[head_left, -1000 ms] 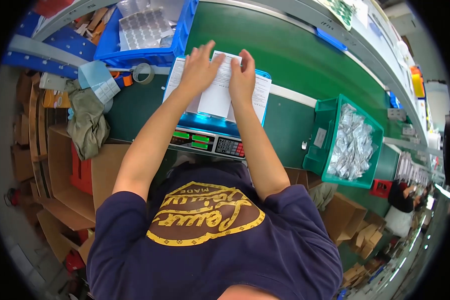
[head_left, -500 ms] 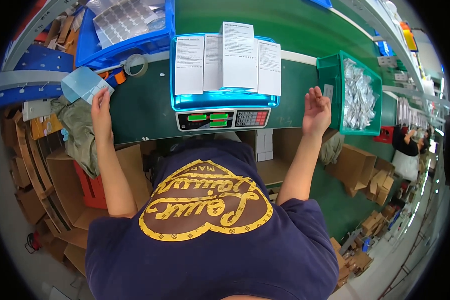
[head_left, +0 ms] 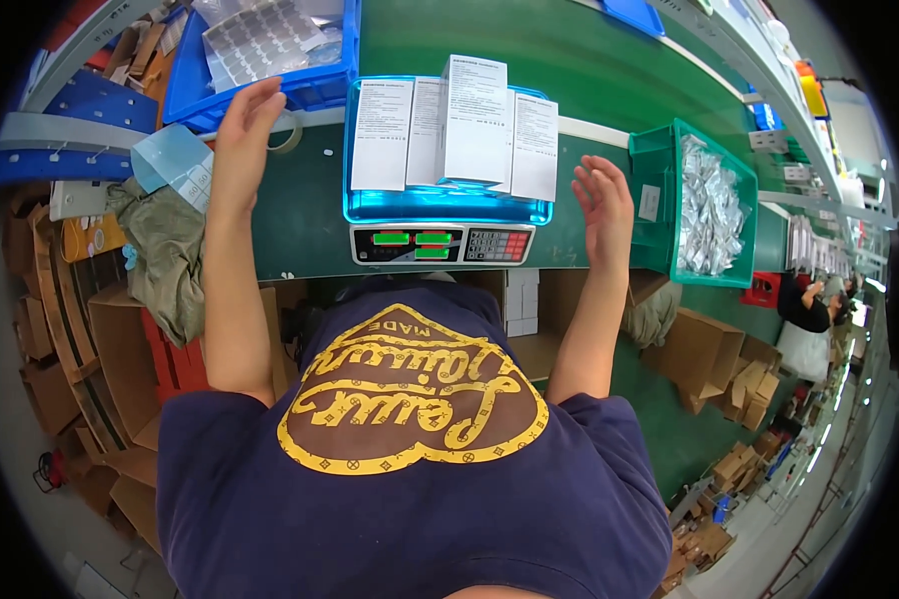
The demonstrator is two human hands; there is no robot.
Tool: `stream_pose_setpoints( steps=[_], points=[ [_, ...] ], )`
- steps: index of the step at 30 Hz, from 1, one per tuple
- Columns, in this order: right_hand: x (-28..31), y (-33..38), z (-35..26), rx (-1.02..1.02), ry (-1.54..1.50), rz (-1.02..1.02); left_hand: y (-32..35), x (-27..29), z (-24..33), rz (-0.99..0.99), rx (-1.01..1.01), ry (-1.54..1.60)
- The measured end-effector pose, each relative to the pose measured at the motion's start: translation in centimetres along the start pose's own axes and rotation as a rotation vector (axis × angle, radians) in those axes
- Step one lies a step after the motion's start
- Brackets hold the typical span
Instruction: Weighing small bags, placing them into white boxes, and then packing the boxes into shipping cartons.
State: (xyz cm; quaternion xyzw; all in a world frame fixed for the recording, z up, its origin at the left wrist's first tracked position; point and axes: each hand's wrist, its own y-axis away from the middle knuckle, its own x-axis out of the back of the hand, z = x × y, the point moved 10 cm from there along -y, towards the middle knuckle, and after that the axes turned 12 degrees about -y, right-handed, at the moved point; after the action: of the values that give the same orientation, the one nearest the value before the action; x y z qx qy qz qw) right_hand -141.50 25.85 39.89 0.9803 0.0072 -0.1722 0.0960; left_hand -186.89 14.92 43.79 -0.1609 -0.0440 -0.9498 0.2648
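Observation:
A weighing scale (head_left: 440, 244) with a shiny blue tray (head_left: 420, 207) stands on the green bench. Several white printed boxes (head_left: 476, 125) are upright on the tray, one of them standing higher and nearer than its neighbours. My left hand (head_left: 243, 145) is raised to the left of the scale, fingers extended and nothing in it. It partly covers a roll of clear tape (head_left: 288, 138). Beside its wrist lies a pale blue label sheet (head_left: 175, 165). To the right of the boxes, my right hand (head_left: 603, 210) is open and empty, fingers slightly curled.
At the back left, a blue bin (head_left: 320, 92) holds printed silvery sheets. On the right a green bin (head_left: 654, 230) is filled with silver packets (head_left: 711, 205). Cardboard boxes (head_left: 697, 349) sit on the floor at the right. Another person (head_left: 807, 309) works farther off.
My left hand has left the pale blue sheet and moved away and to the right. The right hand has shifted left toward the boxes.

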Motion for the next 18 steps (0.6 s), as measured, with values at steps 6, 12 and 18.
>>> stream_pose_setpoints(
  steps=[6,12,18],
  points=[
    [-1.7,-1.2,0.7,-0.039,0.122,-0.078,0.0,-5.0,1.8,-0.064,-0.018,-0.179],
    [-12.6,1.0,7.0,0.161,0.441,-0.296,3.2,-19.8,0.7,-0.199,-0.531,-1.03],
    [-16.8,7.2,3.1,0.218,0.339,-0.526,8.0,-11.0,4.6,-0.247,-0.104,0.24]
  ],
)
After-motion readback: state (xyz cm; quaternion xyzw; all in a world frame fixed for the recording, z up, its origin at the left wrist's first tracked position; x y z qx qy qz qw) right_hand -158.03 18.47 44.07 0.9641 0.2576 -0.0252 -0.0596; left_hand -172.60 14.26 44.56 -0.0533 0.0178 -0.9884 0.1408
